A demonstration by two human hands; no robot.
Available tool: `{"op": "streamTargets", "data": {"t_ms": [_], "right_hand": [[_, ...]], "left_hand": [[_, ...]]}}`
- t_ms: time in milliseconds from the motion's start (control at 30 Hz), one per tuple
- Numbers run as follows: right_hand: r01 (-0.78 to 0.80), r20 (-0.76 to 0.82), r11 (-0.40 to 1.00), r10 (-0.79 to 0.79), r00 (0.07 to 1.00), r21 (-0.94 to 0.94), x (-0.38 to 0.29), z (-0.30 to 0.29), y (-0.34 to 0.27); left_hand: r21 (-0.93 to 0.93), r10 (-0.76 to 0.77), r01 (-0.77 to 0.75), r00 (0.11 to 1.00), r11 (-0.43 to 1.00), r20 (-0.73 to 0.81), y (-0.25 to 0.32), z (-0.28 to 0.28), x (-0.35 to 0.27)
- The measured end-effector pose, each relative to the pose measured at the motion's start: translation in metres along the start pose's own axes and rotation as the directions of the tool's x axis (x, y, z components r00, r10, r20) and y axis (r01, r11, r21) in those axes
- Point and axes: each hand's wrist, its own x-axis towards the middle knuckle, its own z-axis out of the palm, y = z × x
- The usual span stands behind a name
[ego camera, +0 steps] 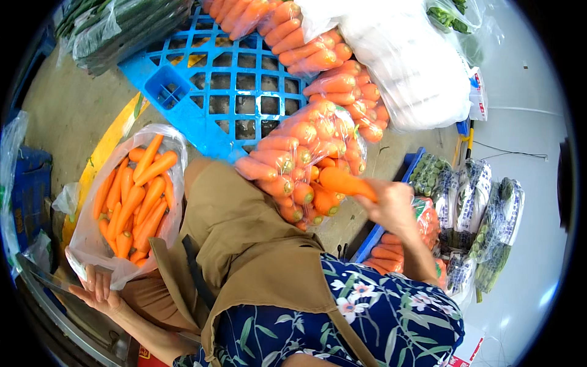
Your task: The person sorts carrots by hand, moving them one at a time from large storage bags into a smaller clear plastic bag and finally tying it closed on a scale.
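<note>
My right hand (390,206) grips a thick orange carrot (344,181) over a bulging clear plastic bag of carrots (275,160) by my knee. Motion blurs that hand a little. Several loose carrots show at this bag's near side, under the held one. On the left, an open translucent bag (172,137) stands against my leg with several loose carrots (137,202) inside. My left hand (98,291) is at the near rim of that open bag, its fingers on the plastic. Part of the left-hand grip is hidden by the film.
Ahead lies a blue plastic pallet (183,110) bearing more bagged carrots (316,50) and a large white bag (408,69). Bagged long green vegetables (133,32) lie at upper left. To the right are a blue crate (367,245) and wrapped green vegetables (495,229). A metal frame (55,303) edges the lower left.
</note>
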Motion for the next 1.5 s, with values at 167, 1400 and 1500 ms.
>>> {"op": "streamTargets", "data": {"t_ms": [167, 1400, 1500], "right_hand": [[0.198, -0.156, 0.933, -0.156, 0.975, 0.302, 0.009, -0.042, -0.033], [-0.046, -0.460, 0.828, 0.356, 0.813, 0.558, 0.063, 0.151, -0.002], [-0.062, -0.417, 0.783, 0.394, 0.819, 0.619, 0.069, 0.155, 0.004]], "left_hand": [[0.046, 0.019, -0.017, 0.999, 0.999, -0.044, -0.014, 0.013, 0.007], [0.053, 0.045, -0.044, 0.998, 0.998, -0.032, -0.014, 0.013, 0.008], [0.076, 0.059, -0.054, 0.996, 0.996, -0.068, -0.015, 0.018, 0.007]]}}
